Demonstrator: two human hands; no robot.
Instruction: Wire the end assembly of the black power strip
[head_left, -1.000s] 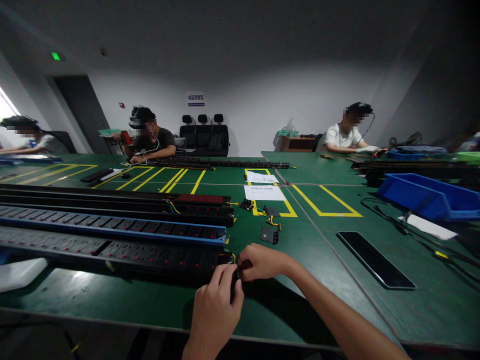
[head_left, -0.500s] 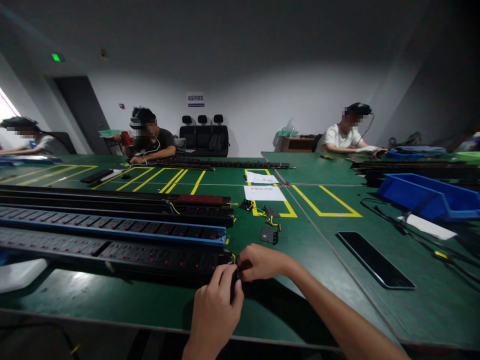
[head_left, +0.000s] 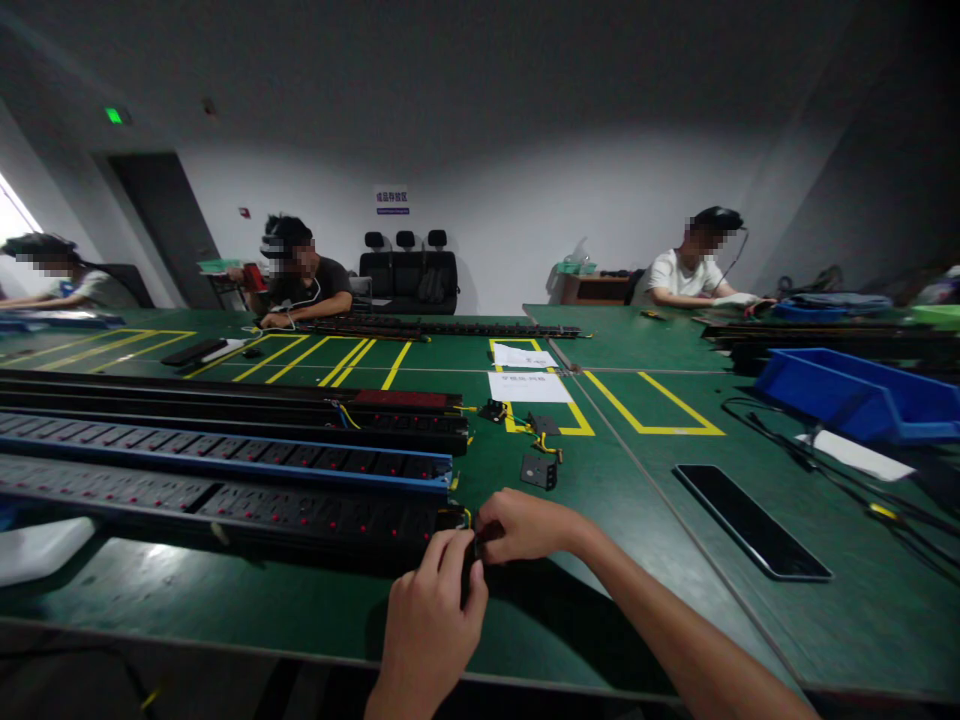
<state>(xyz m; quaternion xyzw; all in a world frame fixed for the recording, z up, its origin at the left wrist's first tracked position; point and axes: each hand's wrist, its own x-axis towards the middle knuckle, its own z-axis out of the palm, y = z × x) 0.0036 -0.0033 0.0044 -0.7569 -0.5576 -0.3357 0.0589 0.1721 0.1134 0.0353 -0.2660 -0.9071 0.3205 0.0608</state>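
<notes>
Left hand on black piece (half-hidden)

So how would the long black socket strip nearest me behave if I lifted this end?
The black socket strip looks stiff, lying straight along its visible length. It'll probably feel end-heavy, since it runs out of view leftward. The thin yellow wire at its right end looks bendy and might flop.

Single head-worn view. Looks forward and slightly down from above the near edge of the green counter; faces the far wall. Near edge close, crossing low in frame; far edge well off, near mid-height.
</notes>
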